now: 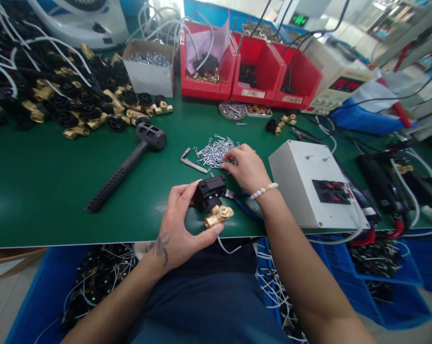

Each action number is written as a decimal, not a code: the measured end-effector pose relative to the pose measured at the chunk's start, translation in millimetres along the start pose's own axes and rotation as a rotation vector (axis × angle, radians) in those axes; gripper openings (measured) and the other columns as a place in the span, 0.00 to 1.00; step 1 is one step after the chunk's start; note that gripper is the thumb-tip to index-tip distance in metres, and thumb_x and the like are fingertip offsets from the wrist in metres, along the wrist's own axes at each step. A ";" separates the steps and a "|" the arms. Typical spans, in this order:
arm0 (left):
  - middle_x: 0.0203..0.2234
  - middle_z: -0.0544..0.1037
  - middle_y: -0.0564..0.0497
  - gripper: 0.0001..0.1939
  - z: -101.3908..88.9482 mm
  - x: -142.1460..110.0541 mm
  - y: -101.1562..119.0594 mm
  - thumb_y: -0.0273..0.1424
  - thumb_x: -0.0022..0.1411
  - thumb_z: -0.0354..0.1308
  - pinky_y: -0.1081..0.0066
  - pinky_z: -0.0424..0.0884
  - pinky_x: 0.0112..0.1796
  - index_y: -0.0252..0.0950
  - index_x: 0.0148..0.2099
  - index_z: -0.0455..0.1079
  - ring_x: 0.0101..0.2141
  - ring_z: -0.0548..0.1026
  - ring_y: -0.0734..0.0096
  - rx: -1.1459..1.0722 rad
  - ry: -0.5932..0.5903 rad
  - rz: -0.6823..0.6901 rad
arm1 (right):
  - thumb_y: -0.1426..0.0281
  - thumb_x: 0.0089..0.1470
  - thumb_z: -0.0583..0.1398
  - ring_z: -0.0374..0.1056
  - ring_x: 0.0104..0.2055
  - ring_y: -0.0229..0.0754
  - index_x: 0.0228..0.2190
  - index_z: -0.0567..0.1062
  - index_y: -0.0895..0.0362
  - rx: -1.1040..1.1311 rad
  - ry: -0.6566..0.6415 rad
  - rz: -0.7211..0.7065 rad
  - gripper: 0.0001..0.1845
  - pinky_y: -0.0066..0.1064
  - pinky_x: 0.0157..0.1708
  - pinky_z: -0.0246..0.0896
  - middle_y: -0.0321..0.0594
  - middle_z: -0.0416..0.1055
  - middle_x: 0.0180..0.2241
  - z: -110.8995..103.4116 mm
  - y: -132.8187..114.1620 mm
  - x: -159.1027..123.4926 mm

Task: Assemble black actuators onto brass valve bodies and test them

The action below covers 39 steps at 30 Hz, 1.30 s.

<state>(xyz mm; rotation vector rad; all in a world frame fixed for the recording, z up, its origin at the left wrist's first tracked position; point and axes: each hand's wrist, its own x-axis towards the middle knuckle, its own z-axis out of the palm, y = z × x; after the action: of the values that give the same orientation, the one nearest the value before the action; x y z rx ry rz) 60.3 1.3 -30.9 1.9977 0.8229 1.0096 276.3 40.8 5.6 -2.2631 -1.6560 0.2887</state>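
My left hand (183, 224) grips a motorized valve, a brass valve body (218, 216) joined to a black actuator housing (209, 192), just above the bench's front edge. The fingers are round the black housing and the thumb lies by the brass end. At the right side of a pile of silvery cotter pins (214, 152), my right hand (246, 167) has thumb and forefinger drawn together in a pinch. Whatever lies between those fingertips is too small to make out. A bent metal tool (192, 162) lies left of the pile.
A black mallet (130, 165) lies to the left. Brass valves with black parts (94, 105) are heaped behind it. Red bins (255, 71) and a white box of pins (149, 71) line the back. A grey control box (302, 181) stands right, with blue crates (373, 301) below.
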 end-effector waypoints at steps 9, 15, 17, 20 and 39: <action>0.49 0.66 0.45 0.38 -0.1 -0.1 -0.2 0.38 0.55 0.65 0.59 0.77 0.46 0.41 0.65 0.57 0.48 0.71 0.60 0.006 0.002 -0.002 | 0.79 0.55 0.62 0.66 0.39 0.42 0.29 0.73 0.59 0.070 0.006 0.031 0.05 0.34 0.44 0.58 0.42 0.71 0.35 1.5 -0.1 -6.1; 0.49 0.66 0.45 0.38 -0.2 0.1 0.6 0.38 0.54 0.66 0.59 0.77 0.46 0.41 0.65 0.58 0.48 0.71 0.60 0.000 0.007 -0.008 | 0.76 0.55 0.62 0.65 0.34 0.39 0.32 0.70 0.58 0.236 0.122 0.064 0.04 0.32 0.39 0.59 0.38 0.71 0.32 -3.8 4.1 -8.9; 0.49 0.66 0.45 0.38 -0.5 0.2 0.8 0.38 0.55 0.66 0.60 0.77 0.46 0.41 0.65 0.58 0.48 0.71 0.61 0.000 0.006 -0.008 | 0.76 0.54 0.62 0.66 0.34 0.39 0.31 0.71 0.58 0.285 0.148 0.057 0.03 0.32 0.38 0.59 0.38 0.71 0.31 -4.3 5.5 -9.2; 0.49 0.66 0.45 0.37 -0.9 0.1 1.3 0.38 0.55 0.65 0.60 0.76 0.47 0.40 0.64 0.58 0.49 0.71 0.60 0.012 0.005 -0.010 | 0.75 0.54 0.61 0.65 0.33 0.38 0.29 0.71 0.58 0.350 0.191 0.047 0.03 0.32 0.37 0.59 0.37 0.70 0.29 -4.9 7.5 -10.1; 0.48 0.65 0.46 0.39 -0.2 -1.0 5.2 0.41 0.53 0.65 0.59 0.74 0.47 0.41 0.65 0.59 0.46 0.69 0.61 0.131 0.051 0.042 | 0.64 0.59 0.63 0.58 0.18 0.28 0.41 0.67 0.55 1.155 -0.150 -0.034 0.13 0.22 0.19 0.53 0.29 0.70 0.23 -36.4 -15.7 -88.0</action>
<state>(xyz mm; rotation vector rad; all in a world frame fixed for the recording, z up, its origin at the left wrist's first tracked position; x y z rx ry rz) 60.7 -2.1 -26.9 2.1151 0.8988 1.0578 247.9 -43.5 42.9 -1.3330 -1.0834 1.0861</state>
